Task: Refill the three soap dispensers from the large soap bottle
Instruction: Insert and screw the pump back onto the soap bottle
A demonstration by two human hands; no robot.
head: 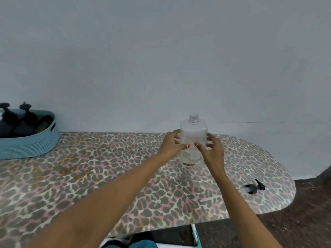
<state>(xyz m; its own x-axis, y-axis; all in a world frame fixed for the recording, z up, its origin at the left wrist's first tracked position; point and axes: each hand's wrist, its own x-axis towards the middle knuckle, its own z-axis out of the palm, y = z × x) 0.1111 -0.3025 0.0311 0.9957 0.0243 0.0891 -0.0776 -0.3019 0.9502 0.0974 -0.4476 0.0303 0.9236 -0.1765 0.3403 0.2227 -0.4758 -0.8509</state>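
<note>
One clear, square-shouldered plastic bottle [193, 133] with an open threaded neck stands upright on the leopard-print tabletop [107, 176] near the wall, gripped on either side by the left hand [172, 143] and right hand [213, 149], fingers curled round its walls. Seemingly light and near-empty, it may tip or buckle under a tight squeeze. The black pump head [254, 187], lying near the table's right edge, could roll off.

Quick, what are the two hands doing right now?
Left hand: holding the clear bottle, fingers curled round its left side.
Right hand: holding the same bottle, fingers curled round its right side.
</note>
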